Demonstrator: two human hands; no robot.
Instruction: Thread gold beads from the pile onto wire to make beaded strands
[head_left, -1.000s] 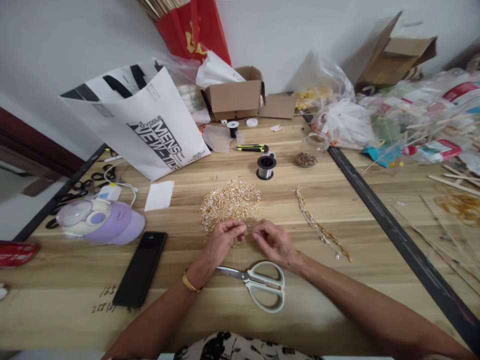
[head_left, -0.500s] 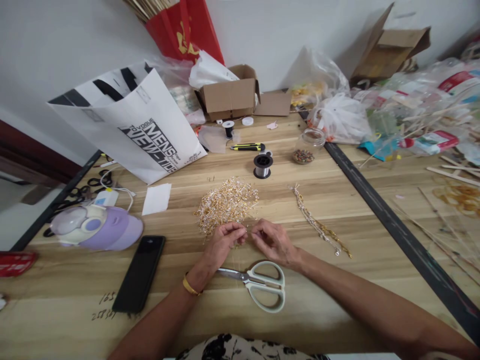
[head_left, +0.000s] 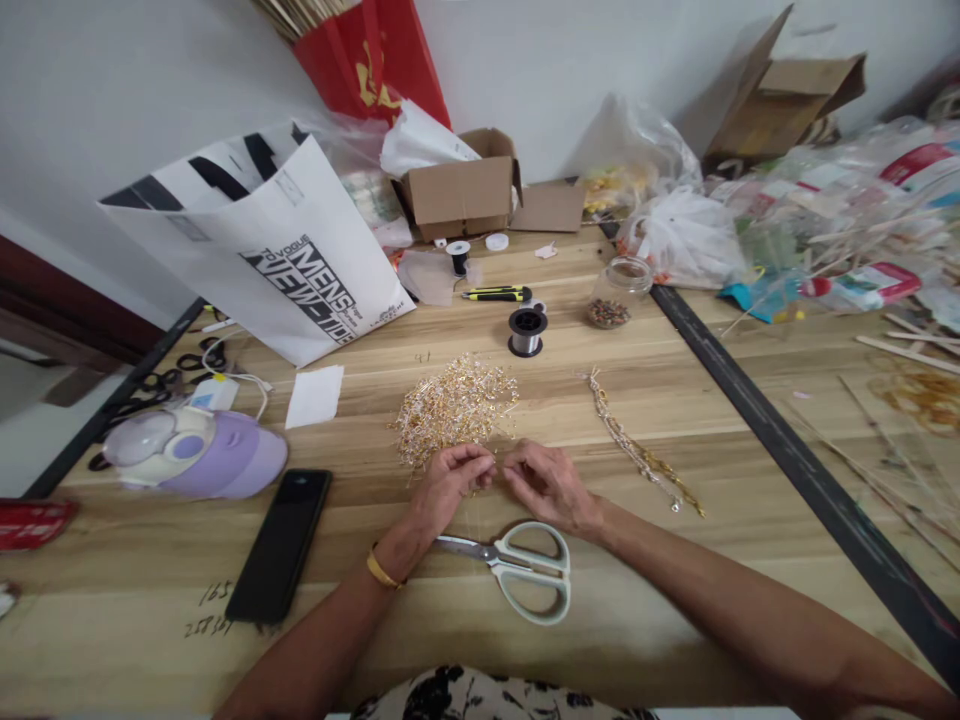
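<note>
My left hand [head_left: 455, 482] is pinched closed at the near edge of a heap of small gold and silver bead pieces [head_left: 450, 405]. Close beside it, my right hand [head_left: 550, 484] also has its fingertips pinched together. What sits between the fingers is too small to make out; a faint thin thread seems to hang below the left one. Scissors with pale handles [head_left: 534, 570] lie just below both hands, blades pointing left. To the right rests a bundle of gold and silver chains [head_left: 634, 448].
Beyond the heap stand a wire spool [head_left: 527, 333], a yellow-black box cutter [head_left: 496, 294] and a jar of beads [head_left: 617, 293]. At left are a phone [head_left: 279, 547], a purple bottle [head_left: 225, 455] and a white paper bag [head_left: 300, 260]. Plastic bags [head_left: 682, 235] crowd the back right.
Both hands stay almost still, fingertips close together. The view has shifted very slightly; nothing on the table has visibly moved.
</note>
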